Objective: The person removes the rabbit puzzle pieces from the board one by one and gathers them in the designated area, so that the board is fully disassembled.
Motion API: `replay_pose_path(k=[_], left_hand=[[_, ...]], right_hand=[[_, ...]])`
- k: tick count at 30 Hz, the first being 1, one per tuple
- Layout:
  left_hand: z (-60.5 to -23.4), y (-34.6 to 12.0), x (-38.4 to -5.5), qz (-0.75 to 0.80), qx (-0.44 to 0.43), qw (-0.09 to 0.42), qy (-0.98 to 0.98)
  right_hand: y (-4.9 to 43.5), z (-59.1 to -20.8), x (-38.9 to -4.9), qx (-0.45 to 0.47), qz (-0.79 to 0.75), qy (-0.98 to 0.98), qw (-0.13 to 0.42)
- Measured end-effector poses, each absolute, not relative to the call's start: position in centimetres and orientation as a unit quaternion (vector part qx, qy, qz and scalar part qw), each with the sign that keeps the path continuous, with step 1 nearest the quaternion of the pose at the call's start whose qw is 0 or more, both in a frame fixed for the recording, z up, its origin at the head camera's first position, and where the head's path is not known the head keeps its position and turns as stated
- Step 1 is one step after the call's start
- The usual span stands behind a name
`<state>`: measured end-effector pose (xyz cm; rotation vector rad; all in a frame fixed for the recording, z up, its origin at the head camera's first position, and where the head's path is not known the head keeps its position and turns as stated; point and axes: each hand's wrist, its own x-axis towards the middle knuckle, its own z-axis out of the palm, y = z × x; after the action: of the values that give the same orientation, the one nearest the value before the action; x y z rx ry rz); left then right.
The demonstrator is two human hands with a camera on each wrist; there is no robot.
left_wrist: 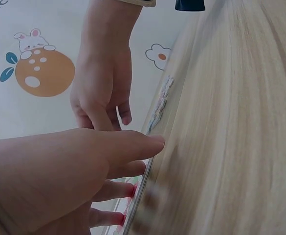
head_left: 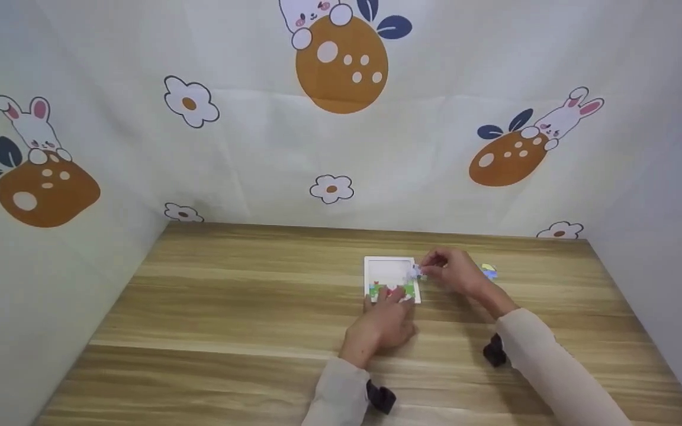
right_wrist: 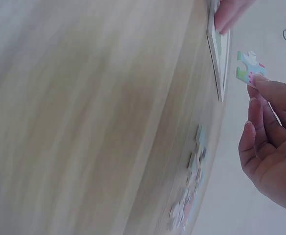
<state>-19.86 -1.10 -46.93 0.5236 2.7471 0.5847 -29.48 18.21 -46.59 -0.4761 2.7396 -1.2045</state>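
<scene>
The right hand pinches a piece at the frame's right edge; the left hand, fingers extended, rests on its lower part. Best keep the frame steady and lower the piece level.

The white puzzle frame lies flat on the table, its near part filled with green pieces touched with red, its far part showing a pale bare base. A notched puzzle piece, light blue, green and white with pink dots, is held up, tilted, by the frame's right edge. Loose pieces lie farther right, seemingly bunched, though the edge-on view hides their number.
</scene>
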Motion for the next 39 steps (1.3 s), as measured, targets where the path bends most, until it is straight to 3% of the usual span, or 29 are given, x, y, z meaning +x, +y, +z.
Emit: replay_pose_path(k=[17, 33, 39], left_hand=[[-46.8, -1.1, -20.0, 0.214, 0.174, 0.153, 0.949], [-47.0, -1.0, -20.0, 0.202, 0.176, 0.153, 0.951], [-47.1, -1.1, -20.0, 0.198, 0.179, 0.147, 0.952]], right_hand=[[24.7, -45.4, -27.0, -0.129, -0.385, 0.914, 0.006], [30.2, -45.3, -27.3, -0.056, -0.359, 0.931, 0.035], [31.6, -46.2, -27.5, -0.058, -0.355, 0.93, 0.073]])
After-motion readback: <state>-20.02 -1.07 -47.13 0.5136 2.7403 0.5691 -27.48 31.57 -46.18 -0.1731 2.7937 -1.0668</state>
